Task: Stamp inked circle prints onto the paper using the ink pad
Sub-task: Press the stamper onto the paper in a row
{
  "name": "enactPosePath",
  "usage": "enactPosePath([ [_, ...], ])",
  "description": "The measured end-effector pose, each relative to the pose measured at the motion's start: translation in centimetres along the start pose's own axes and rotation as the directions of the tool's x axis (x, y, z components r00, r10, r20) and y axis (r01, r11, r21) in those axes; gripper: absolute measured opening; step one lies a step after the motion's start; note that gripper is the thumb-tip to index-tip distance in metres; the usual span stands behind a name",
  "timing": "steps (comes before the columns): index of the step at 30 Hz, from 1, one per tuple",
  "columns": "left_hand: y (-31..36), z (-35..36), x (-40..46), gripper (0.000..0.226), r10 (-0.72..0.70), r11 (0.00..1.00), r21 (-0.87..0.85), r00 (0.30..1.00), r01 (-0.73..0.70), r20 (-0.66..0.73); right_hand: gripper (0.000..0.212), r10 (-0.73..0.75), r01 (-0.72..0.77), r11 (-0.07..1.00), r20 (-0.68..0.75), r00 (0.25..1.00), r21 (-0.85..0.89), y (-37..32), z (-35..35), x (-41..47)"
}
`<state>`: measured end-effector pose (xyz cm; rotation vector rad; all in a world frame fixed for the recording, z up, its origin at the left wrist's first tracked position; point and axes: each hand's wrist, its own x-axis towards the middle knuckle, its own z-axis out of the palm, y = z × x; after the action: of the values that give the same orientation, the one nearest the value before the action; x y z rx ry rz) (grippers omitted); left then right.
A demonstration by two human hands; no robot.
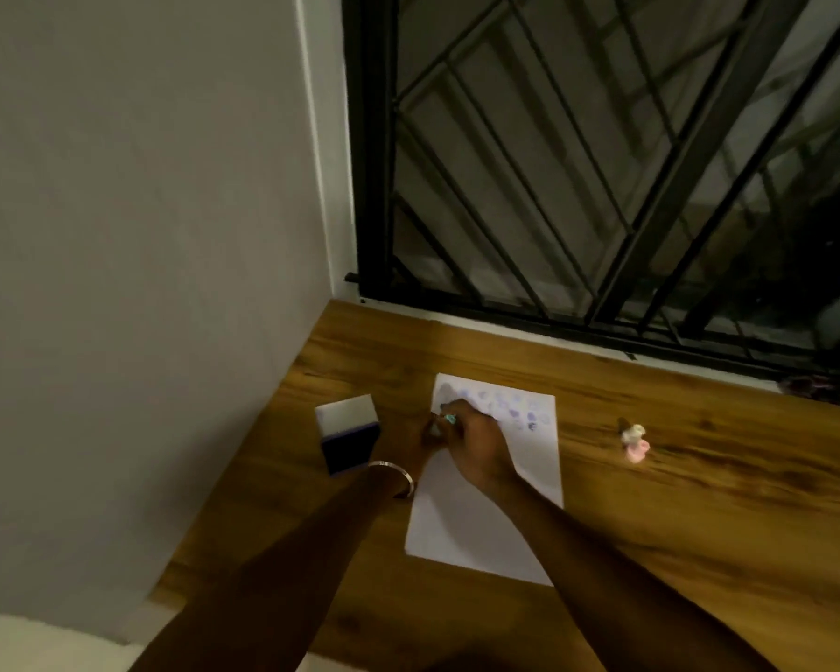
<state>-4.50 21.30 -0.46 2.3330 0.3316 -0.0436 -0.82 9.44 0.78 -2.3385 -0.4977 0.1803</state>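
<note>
Ink pad [348, 434] open on table [699, 502], just left of left hand [415, 441]. Bangle [395, 472] on left wrist. Both hands together at paper's [461, 526] upper left edge; right hand [476, 446] curled over small object, likely stamp, grip unclear; left hand's hold cannot tell. Faint blue circle prints [515, 405] fill top rows beyond hands. Lower sheet, nearer than hands, blank. Judged roughly a third done. Small pink object [635, 443] well right of hands.
</note>
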Motion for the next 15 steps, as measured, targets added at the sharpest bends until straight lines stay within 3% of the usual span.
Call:
enactPosePath([
  [4, -4.4, -4.3, -1.3, 0.030, -0.133, 0.989, -0.070, 0.991, 0.131, -0.022, 0.011, -0.098, 0.098, 0.995, 0.042, 0.994, 0.015, -3.5, 2.6, 1.1],
  [6, -6.1, -6.4, -1.7, 0.030, -0.169, 0.976, -0.154, 0.980, 0.152, -0.107, 0.015, -0.101, 0.104, 0.994, 0.101, 0.990, -0.024, -5.4, 3.3, 1.5],
  [10, -8.3, -9.6, -3.1, 0.026, -0.333, 0.910, -0.350, 0.896, 0.223, -0.293, 0.027, -0.181, 0.213, 0.970, 0.235, 0.955, -0.119, -7.5, 5.9, 1.3],
  [15, -11.5, -10.4, -4.8, 0.030, -0.450, 0.862, -0.408, 0.827, 0.303, -0.336, 0.031, -0.228, 0.315, 0.913, 0.315, 0.921, -0.260, -9.2, 8.8, 1.1],
])
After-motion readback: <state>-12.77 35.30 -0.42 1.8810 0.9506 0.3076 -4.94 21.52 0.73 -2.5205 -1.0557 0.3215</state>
